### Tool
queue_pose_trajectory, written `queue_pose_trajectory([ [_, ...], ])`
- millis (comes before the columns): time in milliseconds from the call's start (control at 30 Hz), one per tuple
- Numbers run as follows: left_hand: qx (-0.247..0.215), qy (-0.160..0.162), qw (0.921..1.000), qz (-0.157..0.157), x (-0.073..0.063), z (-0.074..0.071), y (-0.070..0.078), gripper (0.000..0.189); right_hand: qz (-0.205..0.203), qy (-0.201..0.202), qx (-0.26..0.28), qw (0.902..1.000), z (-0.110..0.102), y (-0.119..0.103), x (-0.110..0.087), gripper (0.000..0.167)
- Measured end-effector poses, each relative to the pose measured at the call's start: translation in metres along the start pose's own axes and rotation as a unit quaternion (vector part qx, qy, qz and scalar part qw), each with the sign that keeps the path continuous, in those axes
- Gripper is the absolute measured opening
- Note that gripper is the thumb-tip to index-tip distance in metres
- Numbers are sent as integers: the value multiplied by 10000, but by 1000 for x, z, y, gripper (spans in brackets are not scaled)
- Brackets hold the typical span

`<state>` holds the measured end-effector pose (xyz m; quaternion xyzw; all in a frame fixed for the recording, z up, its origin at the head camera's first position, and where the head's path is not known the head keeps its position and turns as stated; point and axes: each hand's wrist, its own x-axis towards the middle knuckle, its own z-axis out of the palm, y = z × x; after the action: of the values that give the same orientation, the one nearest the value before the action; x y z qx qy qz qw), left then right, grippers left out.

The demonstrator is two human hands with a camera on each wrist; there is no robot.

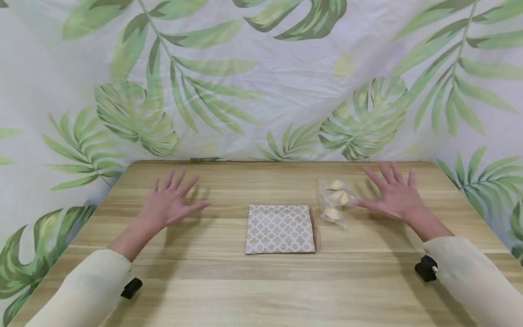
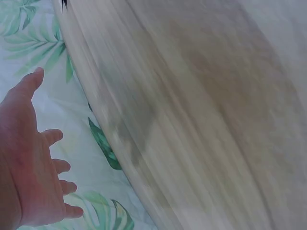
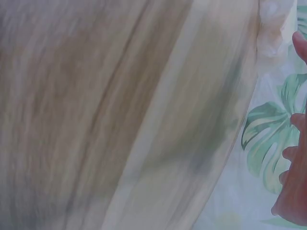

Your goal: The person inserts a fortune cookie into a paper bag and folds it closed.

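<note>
In the head view my left hand [image 1: 167, 202] is held over the left of the table with its fingers spread, holding nothing. My right hand [image 1: 394, 195] is likewise spread over the right side, its thumb close to several wrapped fortune cookies [image 1: 337, 200] in clear packets; whether it touches them I cannot tell. Between the hands lies a flat box [image 1: 280, 229] with a white lattice pattern and a brown side flap. Spread fingers of the left hand [image 2: 31, 163] show in the left wrist view. Only part of the right hand [image 3: 295, 187] enters the right wrist view, at its right edge.
The wooden table [image 1: 204, 281] has a light grain and rounded far corners. A leaf-print cloth [image 1: 253, 91] hangs behind it and at both sides. Small black devices sit under the left wrist [image 1: 131, 288] and the right wrist [image 1: 426, 269].
</note>
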<state>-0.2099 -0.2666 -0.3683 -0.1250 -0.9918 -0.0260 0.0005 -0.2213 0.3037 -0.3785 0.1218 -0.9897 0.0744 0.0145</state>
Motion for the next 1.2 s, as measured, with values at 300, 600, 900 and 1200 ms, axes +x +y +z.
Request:
queue_pose_trajectory([
  [300, -43, 70, 9997, 244, 5, -1, 17, 92, -166, 104, -78, 9998, -1, -11, 0, 100],
  [600, -70, 125, 9993, 347, 5, 0, 23, 93, -335, 51, -39, 9994, 0, -20, -3, 100],
  [900, -187, 100, 9978, 626, 4, 4, 37, 89, -721, 174, 215, 9970, 3, -33, -4, 97],
  [1200, -641, -32, 9932, 969, 7, 6, 57, 87, -1108, 355, 547, 9917, 5, -48, -5, 94],
])
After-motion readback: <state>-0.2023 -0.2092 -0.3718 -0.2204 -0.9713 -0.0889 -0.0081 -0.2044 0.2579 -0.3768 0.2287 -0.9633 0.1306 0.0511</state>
